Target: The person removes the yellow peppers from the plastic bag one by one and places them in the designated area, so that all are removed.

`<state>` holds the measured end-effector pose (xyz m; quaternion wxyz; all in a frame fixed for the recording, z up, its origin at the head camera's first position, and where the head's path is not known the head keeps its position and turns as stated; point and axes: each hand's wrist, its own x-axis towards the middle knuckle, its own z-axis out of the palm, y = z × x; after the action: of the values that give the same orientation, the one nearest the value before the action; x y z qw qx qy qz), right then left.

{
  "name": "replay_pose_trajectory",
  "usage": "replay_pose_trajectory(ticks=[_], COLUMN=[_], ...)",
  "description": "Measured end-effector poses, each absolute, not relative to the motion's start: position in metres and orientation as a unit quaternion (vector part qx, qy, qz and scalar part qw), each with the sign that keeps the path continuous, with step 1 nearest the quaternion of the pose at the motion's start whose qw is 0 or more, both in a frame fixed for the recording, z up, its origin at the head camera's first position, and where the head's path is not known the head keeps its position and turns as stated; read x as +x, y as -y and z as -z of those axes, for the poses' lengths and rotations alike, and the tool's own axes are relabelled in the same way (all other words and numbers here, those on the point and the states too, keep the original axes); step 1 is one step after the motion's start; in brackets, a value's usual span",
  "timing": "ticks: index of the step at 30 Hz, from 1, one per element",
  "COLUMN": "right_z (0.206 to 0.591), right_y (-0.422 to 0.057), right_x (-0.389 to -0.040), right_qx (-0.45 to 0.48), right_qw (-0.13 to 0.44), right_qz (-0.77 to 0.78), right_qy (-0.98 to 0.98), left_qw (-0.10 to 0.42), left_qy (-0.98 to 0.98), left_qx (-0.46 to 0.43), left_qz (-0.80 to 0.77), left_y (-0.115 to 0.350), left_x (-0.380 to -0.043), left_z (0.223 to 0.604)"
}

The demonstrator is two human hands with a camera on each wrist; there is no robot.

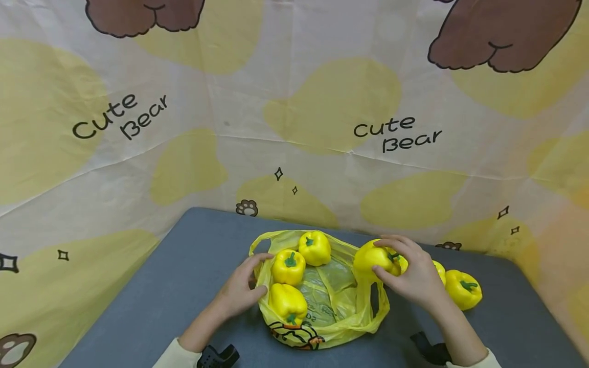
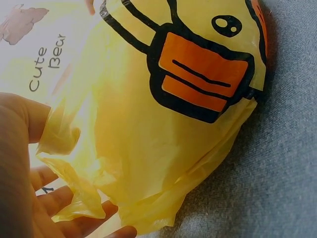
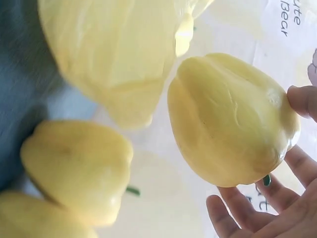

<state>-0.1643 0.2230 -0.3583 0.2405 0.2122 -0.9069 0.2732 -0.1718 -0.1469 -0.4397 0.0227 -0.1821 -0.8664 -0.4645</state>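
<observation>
A yellow plastic bag [image 1: 342, 335] with an orange-billed cartoon print lies wide open on the table. Inside, along its left side, are three yellow bell peppers, the back pepper [image 1: 315, 248], the middle pepper [image 1: 288, 267] and the front pepper [image 1: 288, 302]. My left hand [image 1: 241, 286] holds the bag's left edge, thumb and fingers on either side of the thin plastic [image 2: 84, 193]. Above the bag's right rim my right hand [image 1: 416, 271] grips another yellow bell pepper [image 3: 233, 119] by its stem end, between thumb and fingers.
To the right of the bag more yellow bell peppers sit on the grey table [image 1: 184, 266], among them a rightmost pepper [image 1: 463, 290]; others are partly hidden behind my right hand. A printed cloth [image 1: 313, 102] hangs behind the table's back edge.
</observation>
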Motion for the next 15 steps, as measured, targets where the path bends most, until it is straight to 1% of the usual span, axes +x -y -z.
replay_pose_trajectory(ticks=[3,15], right_z=[0.356,0.355], right_y=[-0.232,-0.262], right_x=[-0.158,-0.136], right_qx=[0.209,0.210], right_qw=[0.250,0.247], right_qz=[-0.256,-0.200], right_qy=[0.910,0.925], left_qw=[0.024,0.024], left_qy=[0.867,0.867], left_qx=[-0.175,-0.174], left_qz=[0.467,0.466], left_y=[0.147,0.146], left_x=[-0.172,-0.171], left_z=[0.440,0.439])
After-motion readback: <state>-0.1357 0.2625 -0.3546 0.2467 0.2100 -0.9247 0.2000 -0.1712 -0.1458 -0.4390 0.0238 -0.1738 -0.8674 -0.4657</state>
